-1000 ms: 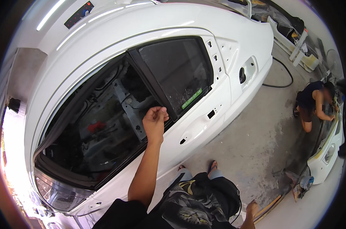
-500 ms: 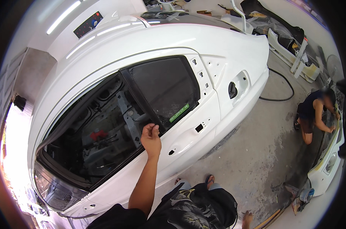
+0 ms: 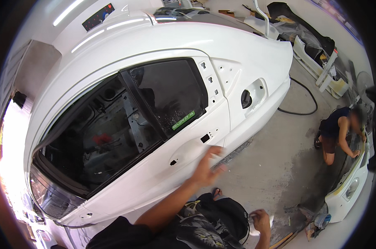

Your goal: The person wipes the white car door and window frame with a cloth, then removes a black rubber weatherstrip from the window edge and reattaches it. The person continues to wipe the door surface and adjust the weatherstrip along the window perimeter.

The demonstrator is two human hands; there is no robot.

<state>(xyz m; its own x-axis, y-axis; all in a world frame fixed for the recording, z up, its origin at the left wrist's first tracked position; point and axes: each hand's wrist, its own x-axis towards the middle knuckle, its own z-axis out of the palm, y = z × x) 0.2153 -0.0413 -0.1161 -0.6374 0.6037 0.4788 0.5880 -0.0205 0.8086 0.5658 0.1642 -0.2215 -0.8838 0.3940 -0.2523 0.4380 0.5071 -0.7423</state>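
Note:
A white car body (image 3: 154, 39) fills the left and middle, its side facing me. My left hand (image 3: 205, 169) is in the air in front of the rear door, right of the door handle recess (image 3: 188, 151). Motion blurs its fingers, but thumb and fingers look apart with nothing visible between them. Low at the right of my body, my right hand (image 3: 261, 220) has its fingers curled around a thin white thing (image 3: 271, 220), mostly hidden, whose kind I cannot make out. The dark rear window (image 3: 171, 89) carries a green sticker (image 3: 183, 120).
At the right, another person (image 3: 336, 128) crouches with hands on a white and yellowish bumper (image 3: 341, 203). A black hose (image 3: 304, 113) curves over the concrete floor (image 3: 258, 166). Loose body panels (image 3: 316, 62) lie at the back right. A blue container (image 3: 322, 220) stands near the bumper.
My left hand has left the window pillar and moved right and down, its fingers spreading. My right hand has risen at the lower right, with the white thing now showing. The view has shifted slightly.

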